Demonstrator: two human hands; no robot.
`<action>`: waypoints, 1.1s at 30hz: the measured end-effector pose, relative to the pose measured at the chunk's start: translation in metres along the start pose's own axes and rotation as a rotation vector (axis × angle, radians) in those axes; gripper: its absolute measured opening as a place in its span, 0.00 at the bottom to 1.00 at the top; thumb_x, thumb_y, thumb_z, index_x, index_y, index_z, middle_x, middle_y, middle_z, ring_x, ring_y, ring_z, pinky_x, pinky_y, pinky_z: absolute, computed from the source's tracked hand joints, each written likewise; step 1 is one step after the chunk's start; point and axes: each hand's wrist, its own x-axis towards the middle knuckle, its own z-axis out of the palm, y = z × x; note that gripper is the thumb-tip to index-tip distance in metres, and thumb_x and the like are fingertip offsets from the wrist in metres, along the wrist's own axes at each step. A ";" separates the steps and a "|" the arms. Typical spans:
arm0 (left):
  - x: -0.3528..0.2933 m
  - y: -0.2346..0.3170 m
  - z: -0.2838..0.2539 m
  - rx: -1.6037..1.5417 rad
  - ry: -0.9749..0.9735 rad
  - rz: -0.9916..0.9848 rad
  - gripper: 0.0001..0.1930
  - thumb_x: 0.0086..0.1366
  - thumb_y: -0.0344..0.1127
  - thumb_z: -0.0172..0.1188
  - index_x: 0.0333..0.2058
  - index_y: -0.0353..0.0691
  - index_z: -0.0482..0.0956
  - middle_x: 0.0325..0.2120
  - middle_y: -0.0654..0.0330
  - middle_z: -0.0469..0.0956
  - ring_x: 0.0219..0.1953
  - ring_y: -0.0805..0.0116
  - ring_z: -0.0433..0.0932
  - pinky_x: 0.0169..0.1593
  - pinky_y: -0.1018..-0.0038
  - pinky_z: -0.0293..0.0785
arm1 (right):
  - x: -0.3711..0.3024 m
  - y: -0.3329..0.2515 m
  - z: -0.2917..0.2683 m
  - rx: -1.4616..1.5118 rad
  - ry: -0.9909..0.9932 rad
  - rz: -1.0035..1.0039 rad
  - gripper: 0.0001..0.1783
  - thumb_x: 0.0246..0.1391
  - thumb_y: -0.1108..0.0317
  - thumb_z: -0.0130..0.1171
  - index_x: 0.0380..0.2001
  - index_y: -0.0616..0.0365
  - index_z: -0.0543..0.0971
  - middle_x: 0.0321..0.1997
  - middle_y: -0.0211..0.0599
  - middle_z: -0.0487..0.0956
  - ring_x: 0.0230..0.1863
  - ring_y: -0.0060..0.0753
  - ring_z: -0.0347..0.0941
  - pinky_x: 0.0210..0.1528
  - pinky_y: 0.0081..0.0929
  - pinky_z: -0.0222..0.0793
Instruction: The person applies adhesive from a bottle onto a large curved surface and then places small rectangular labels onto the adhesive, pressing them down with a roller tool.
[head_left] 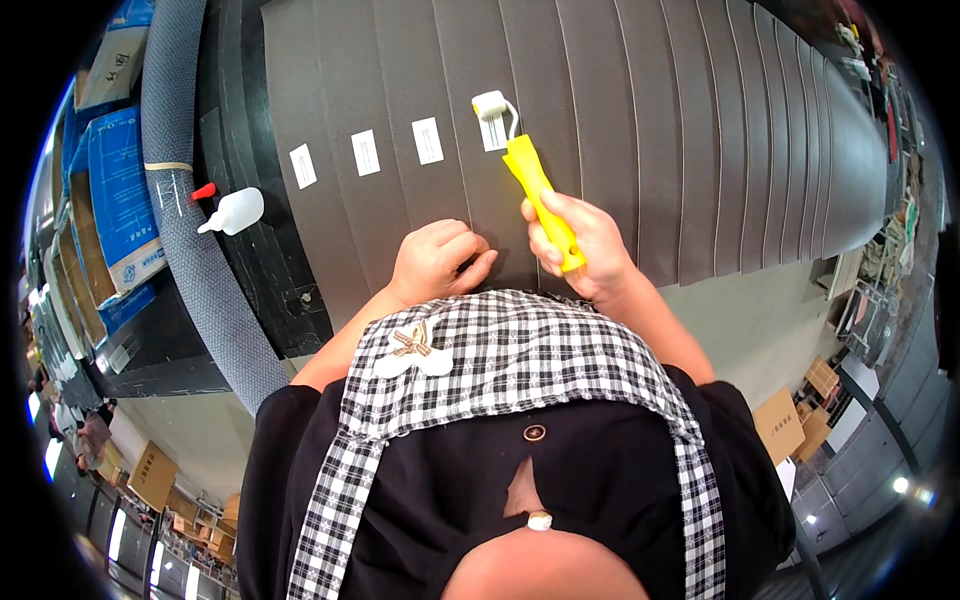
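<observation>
My right hand (590, 240) is closed around the yellow handle of a small hand roller (536, 185). Its white roller head lies over the upper part of a white label (493, 134) on a dark brown sheet (420, 65). Further left, one label (428, 140), another label (365, 152) and a leftmost label (302, 166) are each on a strip of the overlapping sheets. My left hand (440, 262) rests on the near part of the sheets with fingers curled in, and nothing shows in them.
Left of the sheets, a white squeeze bottle (238, 211) with a red cap (204, 191) lies on the black table (240, 150). A long grey fabric roll (190, 200) runs along that side, beside blue cartons (122, 190). The overlapping sheets continue to the right and curve downward.
</observation>
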 end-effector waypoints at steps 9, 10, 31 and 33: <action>-0.003 -0.001 0.000 0.009 0.010 -0.001 0.10 0.54 0.32 0.72 0.24 0.44 0.76 0.19 0.62 0.72 0.22 0.61 0.75 0.25 0.66 0.72 | -0.032 0.014 -0.013 -0.016 -0.005 0.104 0.20 0.72 0.52 0.48 0.40 0.60 0.76 0.16 0.33 0.70 0.15 0.20 0.62 0.19 0.19 0.56; -0.002 0.000 0.000 0.009 0.010 0.001 0.10 0.54 0.33 0.72 0.24 0.44 0.76 0.19 0.62 0.72 0.22 0.61 0.75 0.25 0.66 0.72 | -0.026 0.011 -0.009 -0.003 -0.029 0.083 0.20 0.72 0.52 0.49 0.40 0.60 0.76 0.16 0.33 0.71 0.15 0.21 0.62 0.19 0.19 0.56; -0.009 0.006 -0.037 0.010 0.247 -0.010 0.08 0.53 0.26 0.71 0.24 0.41 0.78 0.18 0.61 0.75 0.21 0.61 0.74 0.24 0.68 0.69 | 0.075 -0.069 0.030 -0.480 0.048 -0.370 0.24 0.68 0.47 0.55 0.42 0.60 0.82 0.31 0.27 0.76 0.31 0.18 0.71 0.34 0.22 0.69; -0.019 0.005 -0.060 0.136 0.358 -0.092 0.07 0.57 0.25 0.69 0.25 0.40 0.79 0.19 0.61 0.75 0.20 0.64 0.73 0.25 0.70 0.68 | 0.100 -0.079 0.037 -0.499 0.072 -0.366 0.24 0.67 0.47 0.57 0.44 0.60 0.83 0.32 0.27 0.76 0.32 0.19 0.71 0.35 0.23 0.71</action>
